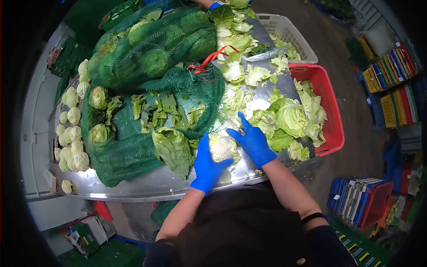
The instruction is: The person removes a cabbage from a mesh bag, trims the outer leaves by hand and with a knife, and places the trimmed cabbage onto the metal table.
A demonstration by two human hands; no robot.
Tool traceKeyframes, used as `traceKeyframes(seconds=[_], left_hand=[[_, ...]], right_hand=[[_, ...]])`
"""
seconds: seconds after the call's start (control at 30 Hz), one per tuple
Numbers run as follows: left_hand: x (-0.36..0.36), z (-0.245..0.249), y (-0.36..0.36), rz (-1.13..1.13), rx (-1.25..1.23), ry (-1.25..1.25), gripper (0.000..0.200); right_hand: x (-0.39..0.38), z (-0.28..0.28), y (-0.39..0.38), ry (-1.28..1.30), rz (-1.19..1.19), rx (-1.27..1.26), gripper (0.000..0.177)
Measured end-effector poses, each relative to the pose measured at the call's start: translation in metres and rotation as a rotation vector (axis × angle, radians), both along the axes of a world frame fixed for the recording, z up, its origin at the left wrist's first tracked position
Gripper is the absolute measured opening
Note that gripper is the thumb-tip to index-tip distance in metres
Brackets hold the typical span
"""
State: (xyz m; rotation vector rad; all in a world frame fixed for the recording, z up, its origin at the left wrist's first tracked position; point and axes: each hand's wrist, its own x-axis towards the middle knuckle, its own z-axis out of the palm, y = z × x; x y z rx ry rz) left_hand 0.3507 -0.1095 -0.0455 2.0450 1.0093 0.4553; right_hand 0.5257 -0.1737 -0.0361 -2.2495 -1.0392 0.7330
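Note:
A pale, trimmed cabbage [222,147] rests low over the metal table near its front edge. My left hand [207,164], in a blue glove, is wrapped round its left and lower side. At its upper right is my right hand [253,141], also blue-gloved, with the index finger raised and the fingers curled; something small and dark shows between them, too small to name. A large loose green leaf [172,151] lies left of my left hand. Cut leaves and a leafy green head [291,118] lie to the right of my right hand.
Green net sacks [155,49] of cabbages fill the back left, one tied with red ribbon [205,66]. Several trimmed heads [80,161] line the left edge. A red crate [336,111] and a white crate [307,46] hold leaves at right. A co-worker's gloved hand shows at the top.

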Motion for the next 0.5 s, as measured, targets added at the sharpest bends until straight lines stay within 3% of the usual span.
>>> traceKeyframes(seconds=[0.03, 0.1, 0.13, 0.17, 0.27, 0.33, 0.5], left_hand=[[-0.003, -0.001, 0.002, 0.000, 0.002, 0.008, 0.110], [-0.005, -0.004, 0.006, 0.051, -0.070, -0.038, 0.111], [-0.003, -0.003, 0.008, 0.055, -0.068, -0.044, 0.111], [-0.001, -0.003, 0.009, 0.056, -0.045, 0.021, 0.111], [0.005, 0.002, 0.010, 0.064, -0.053, 0.107, 0.110], [0.006, 0.006, 0.008, 0.062, -0.089, 0.138, 0.109], [0.007, 0.006, 0.010, 0.032, -0.059, 0.130, 0.110]], right_hand=[[-0.003, 0.003, -0.002, 0.008, 0.000, 0.002, 0.076], [-0.006, 0.016, -0.010, -0.194, 0.008, -0.062, 0.082], [-0.011, 0.012, -0.018, -0.290, 0.062, 0.021, 0.087], [-0.017, 0.013, -0.027, -0.206, 0.131, 0.065, 0.085], [-0.027, -0.006, -0.039, -0.285, 0.188, 0.207, 0.082], [-0.031, -0.014, -0.042, -0.271, 0.223, 0.008, 0.077], [-0.032, -0.004, -0.030, -0.250, 0.231, 0.034, 0.056]])
